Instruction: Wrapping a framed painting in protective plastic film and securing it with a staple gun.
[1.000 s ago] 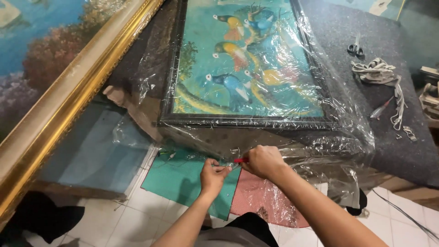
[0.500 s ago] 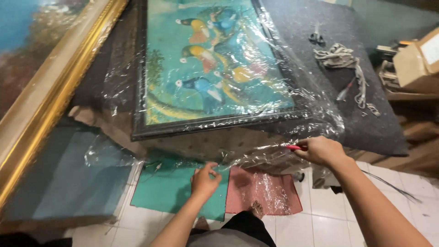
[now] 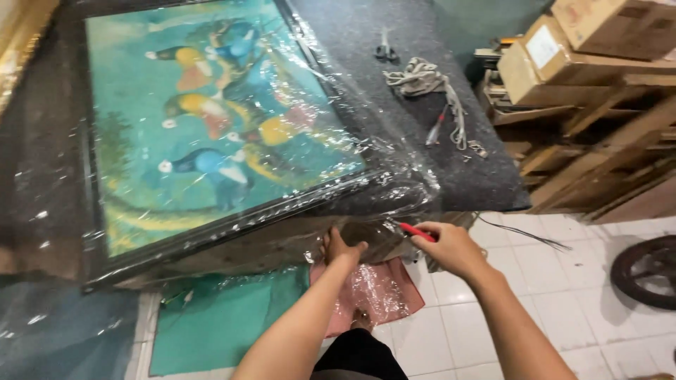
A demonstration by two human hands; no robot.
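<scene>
A dark-framed painting point(image 3: 211, 127) of colourful birds on a turquoise ground lies on a dark grey table point(image 3: 486, 183), wrapped in clear plastic film point(image 3: 394, 190). My left hand point(image 3: 339, 248) presses the hanging film against the table's front edge. My right hand point(image 3: 451, 246) grips a red-handled cutter point(image 3: 415, 231), its tip at the film near the painting's lower right corner.
Scissors point(image 3: 384, 51), a coil of white cord point(image 3: 422, 77) and a small red tool point(image 3: 435, 128) lie on the table behind. Cardboard boxes point(image 3: 577, 49) and wooden pallets point(image 3: 605, 155) stand at the right. Green point(image 3: 218, 331) and pink point(image 3: 380, 292) sheets cover the tiled floor; a wheel point(image 3: 648, 271) sits far right.
My right hand with the cutter has moved right along the table's edge through the film. My left hand has risen from below to the hanging film. The view has swung right.
</scene>
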